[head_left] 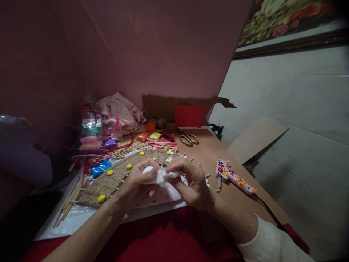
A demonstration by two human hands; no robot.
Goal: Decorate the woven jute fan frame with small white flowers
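Both hands meet over the work and grip a small clear plastic packet of something white, probably clay (pixel 161 177). My left hand (pixel 144 174) pinches its left end between thumb and fingers. At the other end, my right hand (pixel 189 180) has its fingers curled round the twisted plastic. Below them lies a woven twine piece (pixel 120 178) with an arched edge and short sticks poking out round it. Yellow oval pieces (pixel 109 173) dot the twine, and small white petal-like pieces (pixel 169 159) sit at its right side. Pink-patterned material (pixel 173 193) shows under my hands.
Brass-handled scissors (pixel 188 139) lie on the brown board (pixel 212 153). A flower-patterned glue gun (pixel 234 176) with a cord rests to the right. Coloured packets, including blue (pixel 100 168) and yellow (pixel 155 135), and many thin sticks (pixel 65 203) crowd the left and back.
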